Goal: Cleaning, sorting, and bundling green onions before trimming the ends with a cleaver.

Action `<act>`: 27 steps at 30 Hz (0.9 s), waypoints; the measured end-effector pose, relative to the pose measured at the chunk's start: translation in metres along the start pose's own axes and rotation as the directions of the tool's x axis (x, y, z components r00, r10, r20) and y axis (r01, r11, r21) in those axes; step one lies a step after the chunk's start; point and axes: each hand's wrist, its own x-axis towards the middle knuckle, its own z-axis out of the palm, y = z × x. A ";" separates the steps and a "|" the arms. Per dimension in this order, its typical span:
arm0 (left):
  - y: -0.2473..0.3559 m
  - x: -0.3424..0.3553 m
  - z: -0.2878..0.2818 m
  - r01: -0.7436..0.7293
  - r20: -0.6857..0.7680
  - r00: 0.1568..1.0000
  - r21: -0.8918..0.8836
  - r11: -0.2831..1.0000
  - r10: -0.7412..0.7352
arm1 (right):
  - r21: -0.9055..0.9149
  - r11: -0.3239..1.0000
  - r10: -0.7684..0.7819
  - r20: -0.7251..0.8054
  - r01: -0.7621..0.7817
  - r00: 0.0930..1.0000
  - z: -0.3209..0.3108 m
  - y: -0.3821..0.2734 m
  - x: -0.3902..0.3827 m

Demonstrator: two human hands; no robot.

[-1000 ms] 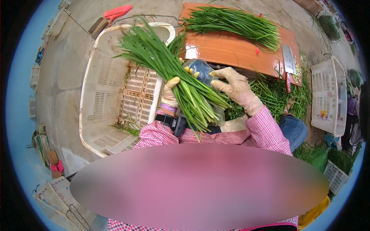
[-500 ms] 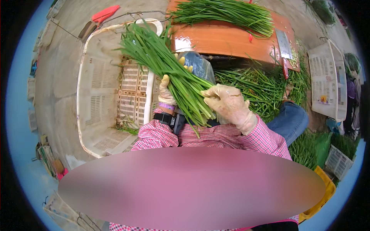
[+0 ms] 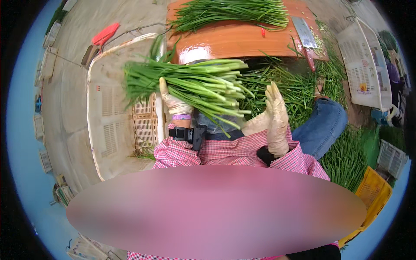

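Gripping the green stalk bunch in my left hand, left of centre | bunch swung from slanting to nearly level | right hand, right of centre, now off it, flat and empty | pale ends left unheld, facing that palm

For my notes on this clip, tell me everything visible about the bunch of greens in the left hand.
The bunch of greens is many long, thin stalks, deep green at the leafy ends and paler toward the uneven butt ends. It lies roughly crosswise, gripped by the left hand, whose thumb shows in front. The leafy ends, somewhat blurred, point left over the white crate; the pale ends fan right, a few drooping lower. No tie is visible. The right hand is open nearby, apart from it.
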 end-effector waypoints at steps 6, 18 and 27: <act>-0.012 0.006 -0.018 -0.112 -0.164 0.978 0.114 0.987 0.130 | 0.009 0.996 -0.094 0.009 0.094 0.996 0.038 0.040 -0.017; -0.006 -0.010 -0.018 -0.194 -0.067 0.972 0.322 0.927 0.227 | -0.479 0.811 -0.341 0.082 0.337 0.936 0.049 0.026 0.001; -0.009 -0.008 -0.015 -0.189 -0.075 0.973 0.271 0.944 0.217 | -0.741 0.382 -0.274 0.480 0.552 0.833 0.041 0.016 -0.044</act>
